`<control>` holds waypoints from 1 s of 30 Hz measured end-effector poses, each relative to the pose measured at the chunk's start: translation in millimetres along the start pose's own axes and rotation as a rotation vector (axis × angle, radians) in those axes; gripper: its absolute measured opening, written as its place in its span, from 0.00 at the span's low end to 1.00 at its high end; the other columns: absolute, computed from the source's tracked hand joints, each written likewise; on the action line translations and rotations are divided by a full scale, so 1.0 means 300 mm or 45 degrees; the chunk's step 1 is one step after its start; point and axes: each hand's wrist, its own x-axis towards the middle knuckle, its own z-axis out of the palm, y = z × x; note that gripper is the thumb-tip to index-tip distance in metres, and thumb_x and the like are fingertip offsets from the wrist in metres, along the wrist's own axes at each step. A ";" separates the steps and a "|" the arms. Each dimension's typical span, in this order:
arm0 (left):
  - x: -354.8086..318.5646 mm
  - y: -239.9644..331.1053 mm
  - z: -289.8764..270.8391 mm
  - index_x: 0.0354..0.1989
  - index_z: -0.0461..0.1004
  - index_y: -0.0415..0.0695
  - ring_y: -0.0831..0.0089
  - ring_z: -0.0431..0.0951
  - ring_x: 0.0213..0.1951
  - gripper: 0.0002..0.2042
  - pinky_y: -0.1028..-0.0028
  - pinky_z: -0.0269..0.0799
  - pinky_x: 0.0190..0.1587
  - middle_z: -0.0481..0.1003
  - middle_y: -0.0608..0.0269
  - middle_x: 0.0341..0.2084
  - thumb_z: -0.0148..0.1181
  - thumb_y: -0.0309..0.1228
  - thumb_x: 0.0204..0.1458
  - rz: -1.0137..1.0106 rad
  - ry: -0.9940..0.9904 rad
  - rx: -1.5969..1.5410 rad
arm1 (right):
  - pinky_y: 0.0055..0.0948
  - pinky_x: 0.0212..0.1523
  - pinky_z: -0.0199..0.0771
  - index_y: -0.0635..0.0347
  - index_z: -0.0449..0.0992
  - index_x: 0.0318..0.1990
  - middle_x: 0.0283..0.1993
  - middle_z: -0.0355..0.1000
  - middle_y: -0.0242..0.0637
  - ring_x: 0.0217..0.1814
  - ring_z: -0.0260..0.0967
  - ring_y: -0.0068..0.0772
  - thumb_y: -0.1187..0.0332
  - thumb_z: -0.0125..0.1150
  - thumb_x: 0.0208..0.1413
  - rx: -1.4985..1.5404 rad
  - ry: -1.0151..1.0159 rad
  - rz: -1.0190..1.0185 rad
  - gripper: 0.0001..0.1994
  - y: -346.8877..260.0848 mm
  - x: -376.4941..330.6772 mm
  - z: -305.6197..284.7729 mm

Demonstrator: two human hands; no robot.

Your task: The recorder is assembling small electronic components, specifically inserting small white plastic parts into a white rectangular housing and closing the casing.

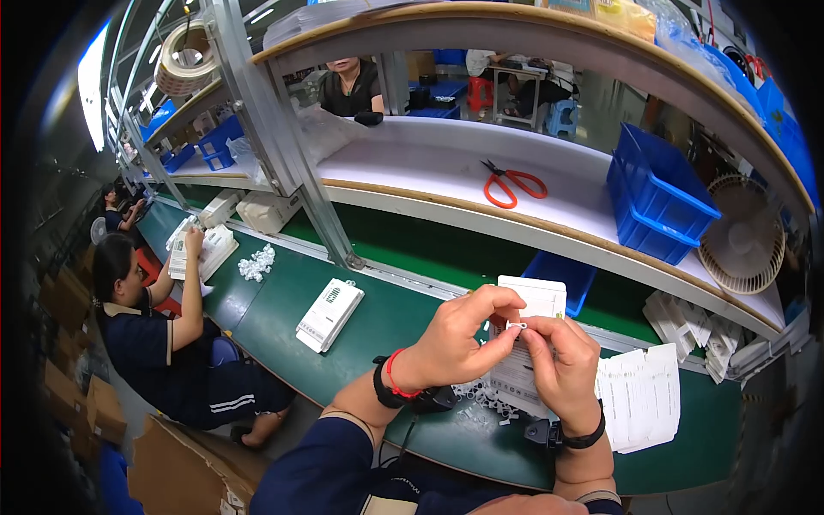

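Observation:
My left hand and my right hand meet above the green worktable. Between their thumbs and forefingers they pinch a small white looped plastic piece. Under the hands lies a white printed card package, partly covered by them. Small white and grey plastic pieces are scattered on the table just below my left hand. To the right of my right hand are white printed sheets. A stack of flat white packages rests on the table to the left.
On the shelf ahead are red-handled scissors, stacked blue bins and a fan. A blue tray sits beneath it. At left, a co-worker handles white packages near a pile of white pieces. A metal post supports the shelf.

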 end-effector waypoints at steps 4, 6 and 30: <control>0.006 -0.014 -0.003 0.39 0.72 0.35 0.73 0.77 0.31 0.12 0.76 0.73 0.35 0.75 0.58 0.30 0.61 0.18 0.45 -0.001 -0.094 0.027 | 0.25 0.28 0.68 0.65 0.75 0.33 0.28 0.73 0.41 0.26 0.71 0.33 0.80 0.60 0.48 -0.027 0.065 -0.042 0.04 0.009 0.004 0.006; 0.010 -0.020 -0.001 0.38 0.72 0.35 0.72 0.76 0.30 0.11 0.76 0.72 0.34 0.75 0.58 0.30 0.61 0.19 0.45 0.004 -0.116 0.043 | 0.27 0.27 0.68 0.64 0.74 0.33 0.27 0.72 0.41 0.26 0.70 0.36 0.80 0.60 0.48 -0.067 0.029 -0.051 0.04 0.020 0.001 -0.006; 0.027 -0.114 0.022 0.28 0.77 0.35 0.87 0.62 0.18 0.03 0.82 0.56 0.19 0.69 0.67 0.19 0.61 0.22 0.47 -0.350 0.174 -0.077 | 0.23 0.29 0.70 0.68 0.73 0.45 0.29 0.75 0.43 0.27 0.73 0.25 0.77 0.56 0.52 0.362 -0.042 0.291 0.12 0.114 -0.006 0.043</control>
